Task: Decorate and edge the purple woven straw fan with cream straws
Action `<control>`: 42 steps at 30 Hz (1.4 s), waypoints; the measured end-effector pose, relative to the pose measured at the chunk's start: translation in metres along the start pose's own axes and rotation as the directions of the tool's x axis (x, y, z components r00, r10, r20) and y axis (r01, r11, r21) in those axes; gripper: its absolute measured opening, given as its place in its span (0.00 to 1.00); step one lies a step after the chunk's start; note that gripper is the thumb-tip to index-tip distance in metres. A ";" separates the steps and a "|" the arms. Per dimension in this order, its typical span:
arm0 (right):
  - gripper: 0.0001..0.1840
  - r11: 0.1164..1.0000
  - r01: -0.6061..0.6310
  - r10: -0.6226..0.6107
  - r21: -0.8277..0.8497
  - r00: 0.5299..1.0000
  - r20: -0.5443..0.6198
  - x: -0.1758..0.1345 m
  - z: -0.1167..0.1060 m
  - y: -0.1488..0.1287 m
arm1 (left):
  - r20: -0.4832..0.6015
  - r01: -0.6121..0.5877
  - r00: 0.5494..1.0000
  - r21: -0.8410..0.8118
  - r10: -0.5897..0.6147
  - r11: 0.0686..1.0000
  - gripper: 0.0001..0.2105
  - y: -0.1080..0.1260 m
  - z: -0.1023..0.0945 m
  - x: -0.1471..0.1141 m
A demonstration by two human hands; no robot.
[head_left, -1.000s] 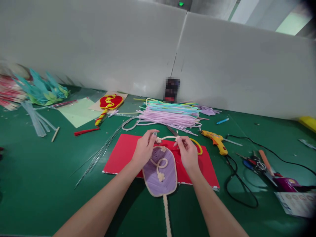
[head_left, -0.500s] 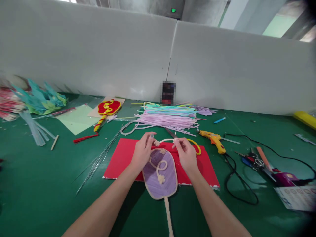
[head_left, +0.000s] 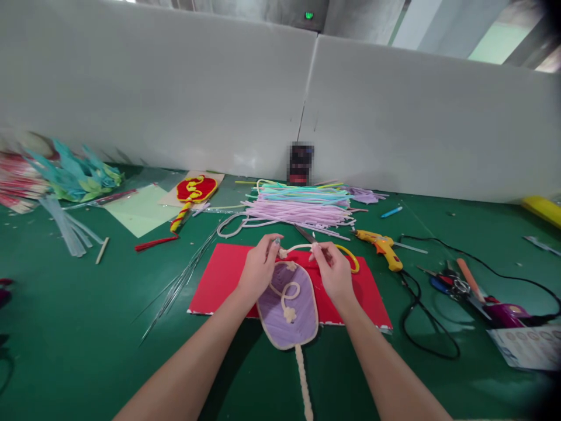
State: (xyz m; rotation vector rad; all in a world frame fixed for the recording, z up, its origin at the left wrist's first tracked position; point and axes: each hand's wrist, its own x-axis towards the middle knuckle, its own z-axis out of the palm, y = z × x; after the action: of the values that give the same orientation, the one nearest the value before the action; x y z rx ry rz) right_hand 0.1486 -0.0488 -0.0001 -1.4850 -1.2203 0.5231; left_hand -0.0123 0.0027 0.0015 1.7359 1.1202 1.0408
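A cream pipe cleaner [head_left: 298, 247] with a small flower shape at its left end spans the gap between my hands. My left hand [head_left: 259, 266] pinches it near the flower, and my right hand [head_left: 333, 269] pinches its other end. Beneath them, a purple fan [head_left: 291, 327] with a cream rim, a looped cream stem and small flowers lies partly on a red board [head_left: 214, 275]. Its twisted cream handle [head_left: 303, 380] points toward me. A dark pointed blade [head_left: 304, 234] shows just beyond my right fingertips; whether that hand touches it, I cannot tell.
Behind the board lies a pile of pastel pipe cleaners [head_left: 298, 213]. To the right are a yellow glue gun [head_left: 381, 248] with a black cord and pliers [head_left: 445, 283]. Thin wires [head_left: 179, 280], a red and yellow fan [head_left: 197, 189] and green paper [head_left: 140, 210] lie left.
Both hands keep their pinch on the pipe cleaner and have hardly moved. The whole view has shifted slightly.
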 end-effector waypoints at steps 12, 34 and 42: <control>0.15 1.000 -0.022 0.022 0.002 1.000 -0.009 0.001 -0.001 0.003 | 0.005 0.009 1.000 0.019 -0.009 1.000 0.15 0.002 -0.001 -0.001; 0.14 0.989 -0.050 0.044 0.138 0.998 0.047 0.006 -0.002 0.015 | 0.127 0.276 0.961 -0.473 -0.245 0.837 0.12 -0.014 0.010 0.008; 0.18 0.995 -0.046 0.041 0.086 0.998 0.055 0.006 -0.001 0.012 | 0.094 0.240 0.971 -0.424 -0.221 0.873 0.14 -0.015 0.010 0.009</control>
State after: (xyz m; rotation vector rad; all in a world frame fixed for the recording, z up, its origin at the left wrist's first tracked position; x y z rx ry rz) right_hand 0.1566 -0.0426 -0.0093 -1.4344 -1.1936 0.6411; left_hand -0.0050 0.0135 -0.0140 1.2323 0.9524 1.0066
